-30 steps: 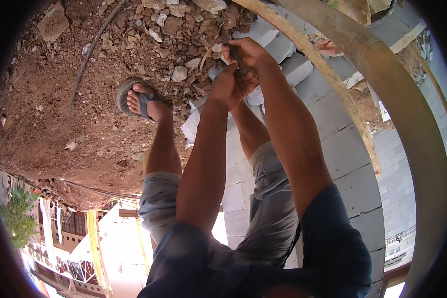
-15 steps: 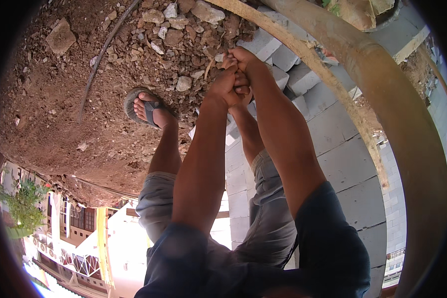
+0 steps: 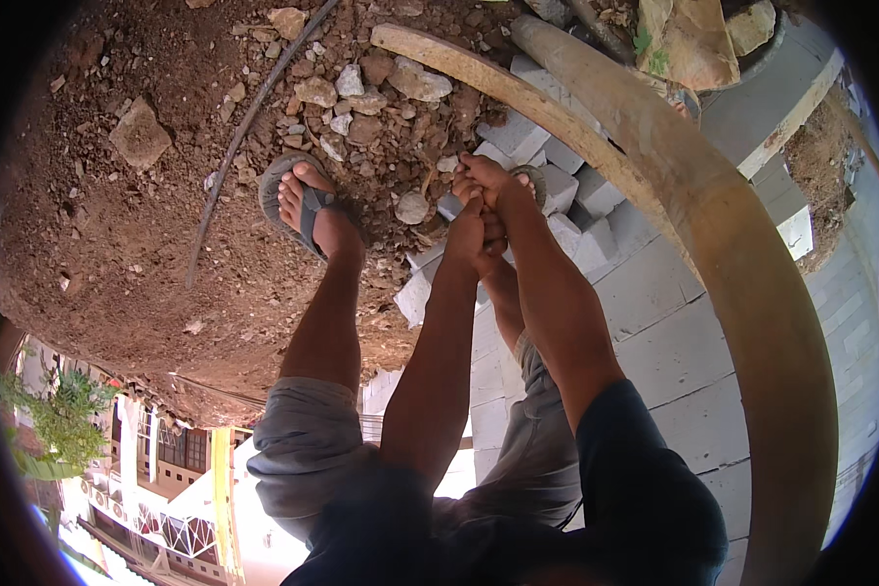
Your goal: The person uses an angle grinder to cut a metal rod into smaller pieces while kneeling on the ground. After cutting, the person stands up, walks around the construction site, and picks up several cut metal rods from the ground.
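My left hand (image 3: pixel 472 234) and my right hand (image 3: pixel 488 184) are pressed together at the upper middle, the right one a little farther away. Both have curled fingers. Whatever they hold, if anything, is hidden between them. Beneath and just beyond them lie tumbled light grey blocks (image 3: pixel 518 137) and a pale stone (image 3: pixel 412 207). My left foot in a dark sandal (image 3: pixel 308 203) stands on reddish soil (image 3: pixel 225 322). Of my right foot (image 3: pixel 530 184) only a part shows behind the right wrist.
A thick curved-looking pole (image 3: pixel 752 244) and a thinner wooden one (image 3: pixel 479 76) run along the right. Under them is a light block surface (image 3: pixel 679 361). Rubble stones (image 3: pixel 366 103) and a thin rod (image 3: pixel 249 122) lie ahead. A green plant (image 3: pixel 63 410) grows at lower left.
The view has shifted, so the ground sits lower in it. My left foot is farther forward, closer to the stones. My hands stay together, and part of my right foot now shows.
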`<action>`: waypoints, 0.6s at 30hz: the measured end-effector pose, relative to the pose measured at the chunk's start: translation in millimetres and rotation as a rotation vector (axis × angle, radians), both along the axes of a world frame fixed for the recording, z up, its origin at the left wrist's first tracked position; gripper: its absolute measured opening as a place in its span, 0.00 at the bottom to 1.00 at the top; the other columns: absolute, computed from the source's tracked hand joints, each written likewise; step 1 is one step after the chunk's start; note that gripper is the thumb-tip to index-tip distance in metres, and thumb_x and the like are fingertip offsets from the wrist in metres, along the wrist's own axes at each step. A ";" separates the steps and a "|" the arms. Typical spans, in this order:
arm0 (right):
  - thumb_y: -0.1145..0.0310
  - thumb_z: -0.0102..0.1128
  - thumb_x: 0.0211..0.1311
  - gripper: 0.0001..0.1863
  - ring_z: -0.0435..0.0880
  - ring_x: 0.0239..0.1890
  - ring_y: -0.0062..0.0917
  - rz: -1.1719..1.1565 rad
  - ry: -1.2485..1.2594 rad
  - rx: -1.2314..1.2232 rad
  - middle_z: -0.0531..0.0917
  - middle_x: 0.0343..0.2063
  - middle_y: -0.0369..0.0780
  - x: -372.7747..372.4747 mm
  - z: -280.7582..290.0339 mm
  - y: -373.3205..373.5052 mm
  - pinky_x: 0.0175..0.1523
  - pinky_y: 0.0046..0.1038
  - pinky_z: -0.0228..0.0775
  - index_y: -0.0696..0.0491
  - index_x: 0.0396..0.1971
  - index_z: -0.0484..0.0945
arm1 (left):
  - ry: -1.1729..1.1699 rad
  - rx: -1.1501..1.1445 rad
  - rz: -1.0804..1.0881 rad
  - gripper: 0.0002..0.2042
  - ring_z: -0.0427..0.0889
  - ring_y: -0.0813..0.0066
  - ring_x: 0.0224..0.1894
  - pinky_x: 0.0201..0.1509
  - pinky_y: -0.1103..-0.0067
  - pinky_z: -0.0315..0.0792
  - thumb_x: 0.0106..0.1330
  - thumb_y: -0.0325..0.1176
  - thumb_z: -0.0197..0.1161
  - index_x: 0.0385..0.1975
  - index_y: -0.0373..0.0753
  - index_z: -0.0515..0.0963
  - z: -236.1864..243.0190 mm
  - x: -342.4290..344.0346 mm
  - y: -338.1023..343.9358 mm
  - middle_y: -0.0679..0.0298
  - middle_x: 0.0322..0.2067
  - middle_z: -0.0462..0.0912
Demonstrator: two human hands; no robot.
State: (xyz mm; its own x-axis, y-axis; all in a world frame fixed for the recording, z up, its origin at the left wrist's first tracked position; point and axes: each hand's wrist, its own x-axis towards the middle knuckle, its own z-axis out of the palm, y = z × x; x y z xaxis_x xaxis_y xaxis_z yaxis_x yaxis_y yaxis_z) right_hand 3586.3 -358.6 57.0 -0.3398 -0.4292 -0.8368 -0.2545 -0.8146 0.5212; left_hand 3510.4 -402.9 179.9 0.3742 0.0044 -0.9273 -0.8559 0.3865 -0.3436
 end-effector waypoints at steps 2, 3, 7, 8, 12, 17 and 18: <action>0.55 0.41 0.73 0.18 0.52 0.12 0.12 0.077 -0.038 -0.051 0.58 0.15 0.29 -2.1 -2.4 -1.6 0.12 0.18 0.46 0.51 0.25 0.64 | -0.033 -0.043 0.007 0.15 0.58 0.85 0.17 0.19 0.84 0.52 0.74 0.45 0.48 0.23 0.51 0.66 -1.1 -4.5 0.3 0.78 0.15 0.58; 0.56 0.42 0.73 0.18 0.52 0.12 0.12 0.137 -0.068 -0.050 0.58 0.14 0.29 -3.2 -7.0 -1.2 0.12 0.18 0.46 0.51 0.25 0.64 | -0.071 -0.027 0.122 0.15 0.58 0.85 0.17 0.19 0.84 0.54 0.74 0.44 0.47 0.23 0.50 0.66 -1.2 -6.8 0.3 0.78 0.15 0.58; 0.58 0.43 0.73 0.17 0.54 0.11 0.15 0.692 -0.022 0.280 0.60 0.14 0.30 -2.6 -32.0 -0.8 0.12 0.21 0.48 0.52 0.25 0.65 | -0.201 -0.123 0.396 0.14 0.56 0.86 0.14 0.16 0.86 0.52 0.75 0.44 0.46 0.25 0.50 0.65 -8.1 -10.7 4.8 0.78 0.16 0.59; 0.59 0.43 0.72 0.16 0.54 0.11 0.16 0.690 -0.021 0.260 0.60 0.14 0.30 -2.3 -36.0 -3.1 0.12 0.22 0.48 0.52 0.25 0.65 | -0.187 -0.088 0.438 0.13 0.54 0.87 0.13 0.14 0.87 0.50 0.75 0.44 0.47 0.26 0.50 0.65 -7.3 -10.2 4.7 0.78 0.16 0.59; 0.61 0.44 0.71 0.15 0.56 0.12 0.17 0.602 -0.127 0.272 0.63 0.16 0.31 -5.6 -29.8 -12.6 0.12 0.23 0.48 0.52 0.25 0.66 | -0.118 -0.036 0.288 0.13 0.53 0.88 0.12 0.14 0.86 0.51 0.75 0.44 0.47 0.26 0.50 0.64 -5.0 -11.3 7.3 0.78 0.15 0.59; 0.59 0.46 0.70 0.16 0.54 0.12 0.16 0.559 -0.136 0.163 0.61 0.17 0.31 -12.2 3.8 -11.1 0.13 0.21 0.45 0.51 0.23 0.64 | -0.039 -0.040 0.321 0.15 0.52 0.89 0.12 0.13 0.86 0.49 0.75 0.44 0.46 0.24 0.50 0.63 10.7 -9.0 4.7 0.78 0.15 0.58; 0.59 0.46 0.70 0.16 0.53 0.12 0.16 0.535 -0.140 0.122 0.60 0.17 0.31 -8.9 7.7 -9.9 0.13 0.20 0.44 0.51 0.23 0.64 | -0.087 -0.123 0.315 0.15 0.52 0.89 0.12 0.13 0.86 0.48 0.75 0.44 0.46 0.25 0.50 0.63 10.0 -8.3 5.9 0.78 0.15 0.58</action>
State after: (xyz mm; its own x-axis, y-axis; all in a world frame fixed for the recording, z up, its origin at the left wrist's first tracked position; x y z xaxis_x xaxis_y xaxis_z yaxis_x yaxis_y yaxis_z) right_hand 3577.4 -368.6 64.7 0.0162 -0.4085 -0.9126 0.1503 -0.9014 0.4061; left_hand 3502.1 -397.0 189.9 0.4495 0.0222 -0.8930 -0.8922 0.0591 -0.4477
